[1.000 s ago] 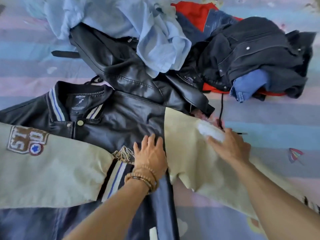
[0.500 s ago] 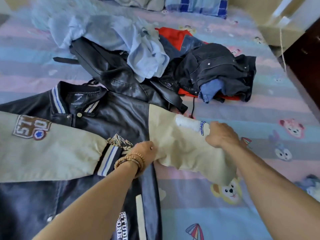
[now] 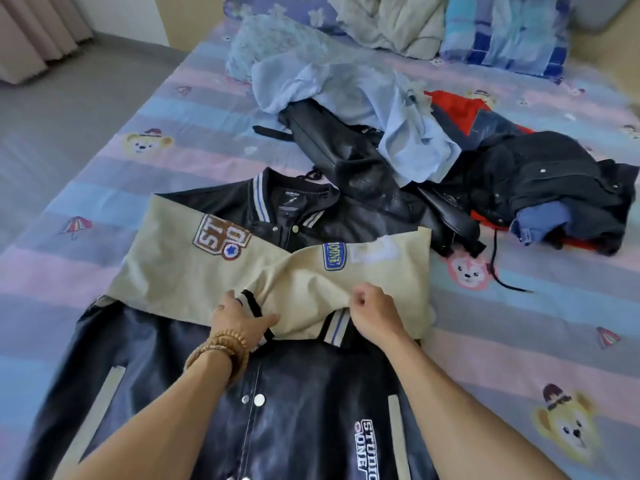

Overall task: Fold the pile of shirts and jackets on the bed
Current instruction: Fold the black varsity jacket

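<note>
On the bed: black leather varsity jacket (image 3: 277, 403) with cream sleeves lies front up on the striped cartoon-print sheet (image 3: 519, 341), both sleeves crossed over its chest.
Left hand (image 3: 239, 318): flat, fingers straight, pressing one striped cuff.
Right hand (image 3: 375, 311): curled, pinching cream sleeve fabric.
Pile (image 3: 433, 161): unfolded shirts and jackets just beyond the collar.

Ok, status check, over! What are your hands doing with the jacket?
Left hand flat on one cuff. Right hand pinching cream sleeve across varsity jacket. Unfolded pile waits behind.
</note>
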The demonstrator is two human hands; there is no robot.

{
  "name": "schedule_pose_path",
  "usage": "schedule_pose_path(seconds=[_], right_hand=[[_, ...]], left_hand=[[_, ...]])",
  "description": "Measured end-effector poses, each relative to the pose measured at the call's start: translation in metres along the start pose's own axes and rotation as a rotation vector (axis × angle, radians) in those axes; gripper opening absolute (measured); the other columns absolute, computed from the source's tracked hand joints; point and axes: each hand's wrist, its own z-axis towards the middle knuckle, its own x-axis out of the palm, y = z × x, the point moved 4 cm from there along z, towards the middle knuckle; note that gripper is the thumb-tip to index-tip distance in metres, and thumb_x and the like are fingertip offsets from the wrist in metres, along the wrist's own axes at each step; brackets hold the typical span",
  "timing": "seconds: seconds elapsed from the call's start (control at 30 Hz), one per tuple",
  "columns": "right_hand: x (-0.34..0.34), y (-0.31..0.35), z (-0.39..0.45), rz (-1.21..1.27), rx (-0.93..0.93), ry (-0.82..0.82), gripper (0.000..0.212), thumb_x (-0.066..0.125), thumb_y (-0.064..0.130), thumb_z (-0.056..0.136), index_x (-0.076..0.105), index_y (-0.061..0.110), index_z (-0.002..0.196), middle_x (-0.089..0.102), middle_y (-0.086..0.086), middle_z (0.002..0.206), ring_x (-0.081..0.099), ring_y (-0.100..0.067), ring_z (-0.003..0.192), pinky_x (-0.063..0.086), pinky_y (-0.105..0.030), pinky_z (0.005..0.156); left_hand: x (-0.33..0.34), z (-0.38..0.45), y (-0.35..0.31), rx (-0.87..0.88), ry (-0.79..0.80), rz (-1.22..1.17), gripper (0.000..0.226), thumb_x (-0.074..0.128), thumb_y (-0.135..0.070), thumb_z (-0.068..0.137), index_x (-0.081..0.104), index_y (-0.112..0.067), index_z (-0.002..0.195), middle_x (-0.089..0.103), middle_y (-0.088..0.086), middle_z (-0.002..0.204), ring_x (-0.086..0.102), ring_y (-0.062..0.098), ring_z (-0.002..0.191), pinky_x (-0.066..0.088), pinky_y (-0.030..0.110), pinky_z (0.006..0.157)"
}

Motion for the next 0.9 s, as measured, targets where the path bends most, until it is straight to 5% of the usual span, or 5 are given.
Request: schedule_pose_path(seconds=[0.27,0.47,0.57,0.73,0.9], right_hand=[[0.034,-0.056,-0.003,-0.633,-0.249,-0.178,0.099,0.077,0.055,0.063,0.038,0.016,0.146,0.045,-0.011,0.146,0.042,-0.032,0.134,0.036,-0.055,0.103],[0.025,-0.057,0.012,-0.44,-0.185,0.167,0.069,0.042,0.063,0.092,0.036,0.025,0.149,0.024,0.002,0.16,0.018,-0.013,0.148,0.01,-0.037,0.118],[-0.013,-0.065,0.028,-0.281,-0.104,-0.214,0.065,0.041,0.056,0.089,0.056,0.01,0.133,0.05,-0.009,0.142,0.043,-0.028,0.132,0.033,-0.037,0.107],[-0.046,-0.126,0.08,0.195,0.503,-0.107,0.05,0.066,0.035,0.084,0.057,-0.002,0.116,0.067,-0.019,0.106,0.066,-0.035,0.096,0.054,-0.042,0.085],[-0.029,-0.145,0.096,0.202,0.282,-0.02,0.035,0.061,0.032,0.092,0.062,0.004,0.114,0.068,-0.015,0.108,0.065,-0.031,0.097,0.053,-0.035,0.085]], left_hand=[[-0.057,0.063,-0.01,0.106,-0.325,-0.056,0.068,0.065,-0.014,0.078,0.032,-0.017,0.137,0.052,0.014,0.123,0.05,0.034,0.116,0.043,0.042,0.097],[0.008,0.034,-0.041,0.633,-0.127,0.766,0.081,0.052,-0.048,0.088,0.008,-0.023,0.152,-0.006,0.001,0.161,-0.006,0.027,0.148,0.008,0.055,0.118],[0.094,0.001,-0.053,0.795,0.172,0.817,0.09,0.053,-0.057,0.086,0.0,-0.029,0.153,-0.004,-0.005,0.162,-0.01,0.024,0.148,-0.002,0.059,0.116],[0.181,-0.017,-0.047,0.713,0.208,0.926,0.109,0.054,-0.074,0.074,-0.012,-0.035,0.151,-0.017,-0.002,0.16,-0.029,0.039,0.141,-0.013,0.072,0.104],[0.198,-0.006,-0.043,0.564,0.071,0.96,0.128,0.057,-0.082,0.063,-0.03,-0.037,0.145,-0.033,-0.009,0.154,-0.036,0.037,0.137,-0.011,0.071,0.105]])
